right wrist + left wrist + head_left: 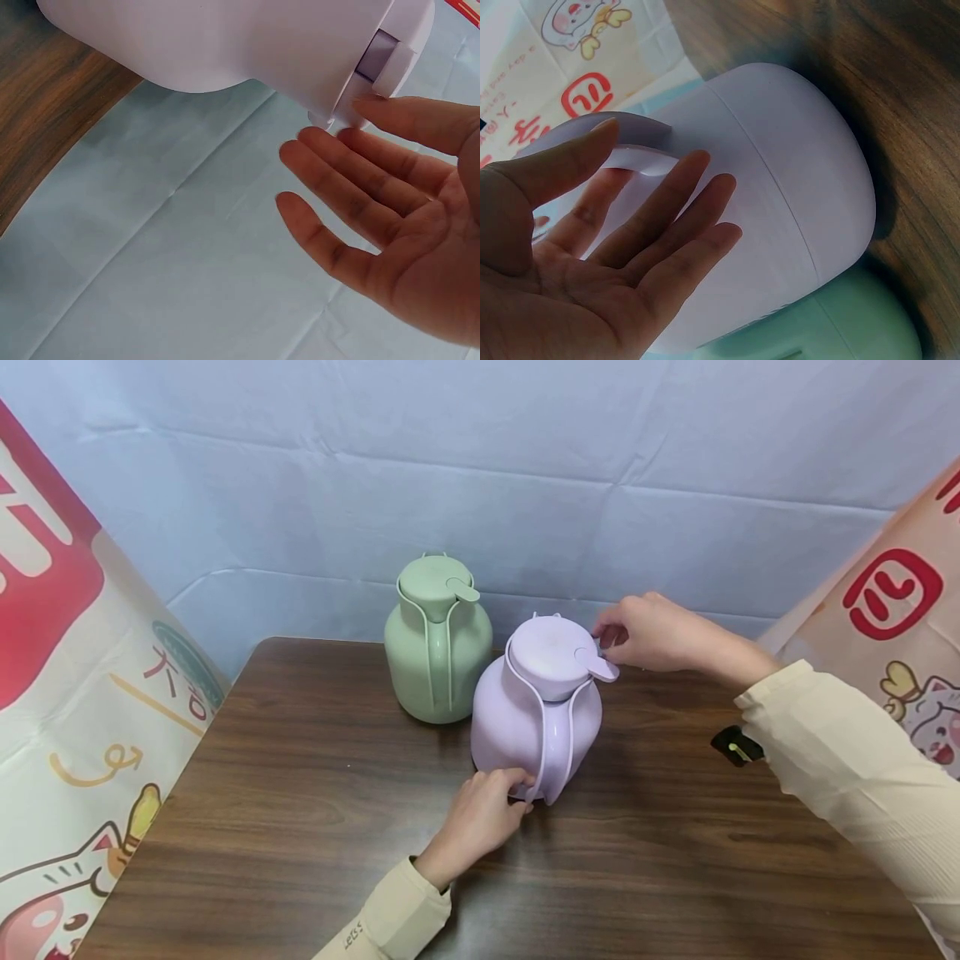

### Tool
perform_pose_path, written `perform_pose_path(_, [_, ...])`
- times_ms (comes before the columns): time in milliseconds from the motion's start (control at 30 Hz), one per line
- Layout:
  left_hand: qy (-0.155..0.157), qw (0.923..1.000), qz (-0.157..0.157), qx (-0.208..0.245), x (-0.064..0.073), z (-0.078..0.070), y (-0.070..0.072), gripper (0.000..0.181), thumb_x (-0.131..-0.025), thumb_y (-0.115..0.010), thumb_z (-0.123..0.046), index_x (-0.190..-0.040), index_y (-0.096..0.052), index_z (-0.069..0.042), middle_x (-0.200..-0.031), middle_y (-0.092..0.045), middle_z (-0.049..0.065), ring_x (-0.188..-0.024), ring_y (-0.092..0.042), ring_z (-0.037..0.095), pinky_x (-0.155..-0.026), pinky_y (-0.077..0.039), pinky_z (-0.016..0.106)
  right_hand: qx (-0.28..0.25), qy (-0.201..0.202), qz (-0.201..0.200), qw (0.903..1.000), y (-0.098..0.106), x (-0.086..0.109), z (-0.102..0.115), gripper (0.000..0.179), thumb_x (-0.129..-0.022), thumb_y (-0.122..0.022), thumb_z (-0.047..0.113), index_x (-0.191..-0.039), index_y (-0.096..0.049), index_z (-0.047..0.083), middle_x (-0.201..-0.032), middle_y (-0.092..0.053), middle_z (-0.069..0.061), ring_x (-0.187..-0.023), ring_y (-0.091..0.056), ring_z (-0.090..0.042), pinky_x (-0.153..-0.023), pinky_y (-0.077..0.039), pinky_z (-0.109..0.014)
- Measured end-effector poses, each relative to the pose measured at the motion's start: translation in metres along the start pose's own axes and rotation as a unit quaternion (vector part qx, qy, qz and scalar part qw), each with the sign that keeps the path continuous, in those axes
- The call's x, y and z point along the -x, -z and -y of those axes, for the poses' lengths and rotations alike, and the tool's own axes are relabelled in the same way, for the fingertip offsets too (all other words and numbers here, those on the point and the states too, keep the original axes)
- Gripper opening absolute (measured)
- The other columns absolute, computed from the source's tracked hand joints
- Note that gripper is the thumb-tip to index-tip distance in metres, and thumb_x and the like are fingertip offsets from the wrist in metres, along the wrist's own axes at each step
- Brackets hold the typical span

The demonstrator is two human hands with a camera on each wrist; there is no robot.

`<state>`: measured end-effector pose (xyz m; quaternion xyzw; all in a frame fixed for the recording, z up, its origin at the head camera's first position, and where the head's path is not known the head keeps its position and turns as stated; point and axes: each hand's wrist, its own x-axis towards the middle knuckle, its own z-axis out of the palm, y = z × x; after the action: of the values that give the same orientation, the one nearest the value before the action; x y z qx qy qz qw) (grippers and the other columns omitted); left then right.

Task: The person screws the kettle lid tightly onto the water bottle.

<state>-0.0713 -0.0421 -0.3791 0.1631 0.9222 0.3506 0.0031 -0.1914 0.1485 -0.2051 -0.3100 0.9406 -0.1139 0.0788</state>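
A lilac thermos jug [498,714] stands on the table, its handle towards me. My left hand [487,810] is at the lower end of the jug's handle [557,747]. In the left wrist view its thumb and index finger pinch the handle, while the other fingers extend beside the jug's body. My right hand [648,631] is at the far right side of the jug's lid [551,647], near the lever. In the right wrist view its thumb touches the lid's edge, and the other fingers are loosely extended. A green thermos jug [408,652] stands close to the left.
The brown wooden table [285,827] ends at a pale blue cloth backdrop [300,510]. Printed cartoon cloths hang at the left [67,693] and right [885,610]. A small black object [735,746] with a yellow mark appears beside the right sleeve.
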Motion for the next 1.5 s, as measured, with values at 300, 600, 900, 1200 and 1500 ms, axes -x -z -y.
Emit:
perform_pose_path(300, [0.003,1.0000,0.000,0.001,0.0000,-0.0001,-0.0001,0.021,-0.074,-0.072,-0.007,-0.095,-0.070,-0.013,-0.085,-0.069,-0.001,-0.071,-0.063,0.017,-0.061,-0.047,0.030,-0.028,-0.001,-0.006,0.9996,-0.0007,-0.0019,0.0019,0.039,-0.073,-0.063,0.002,-0.112,-0.061,0.002,-0.111,-0.061,-0.017,-0.096,-0.061,-0.031,-0.083,-0.044,-0.046])
perform_pose_path(600, [0.007,1.0000,-0.004,-0.004,-0.0015,-0.0010,0.0005,0.022,-0.073,-0.073,-0.008,-0.094,-0.071,-0.012,-0.086,-0.069,0.000,-0.072,-0.063,0.017,-0.060,-0.047,0.030,-0.027,0.004,0.005,0.9996,0.0006,-0.0027,0.0051,0.048,-0.071,-0.061,0.000,-0.119,-0.058,0.004,-0.113,-0.061,-0.017,-0.107,-0.055,-0.034,-0.088,-0.039,-0.049])
perform_pose_path(900, [0.014,0.9998,-0.005,-0.015,-0.0021,-0.0026,0.0016,0.022,-0.072,-0.073,-0.009,-0.094,-0.072,-0.014,-0.086,-0.070,0.000,-0.072,-0.064,0.019,-0.059,-0.047,0.031,-0.036,0.018,0.001,0.9992,-0.0005,-0.0031,0.0057,0.050,-0.070,-0.059,-0.003,-0.120,-0.057,0.004,-0.116,-0.059,-0.016,-0.107,-0.055,-0.033,-0.084,-0.042,-0.046])
perform_pose_path(1200, [0.020,0.9996,-0.003,-0.019,-0.0018,-0.0027,0.0022,0.023,-0.072,-0.074,-0.010,-0.095,-0.072,-0.015,-0.086,-0.070,0.000,-0.073,-0.064,0.021,-0.058,-0.047,0.032,-0.045,0.021,0.002,0.9988,-0.0001,-0.0029,0.0051,0.049,-0.069,-0.061,0.000,-0.117,-0.059,0.004,-0.113,-0.061,-0.015,-0.104,-0.058,-0.031,-0.081,-0.044,-0.044])
perform_pose_path(1500, [0.017,0.9997,-0.002,-0.015,-0.0017,-0.0021,0.0018,0.023,-0.072,-0.074,-0.010,-0.094,-0.072,-0.014,-0.086,-0.070,0.000,-0.071,-0.064,0.019,-0.058,-0.046,0.030,-0.061,0.013,-0.014,0.9979,0.0006,-0.0011,0.0044,0.036,-0.070,-0.066,0.001,-0.106,-0.065,0.003,-0.104,-0.065,-0.013,-0.095,-0.062,-0.027,-0.084,-0.045,-0.042])
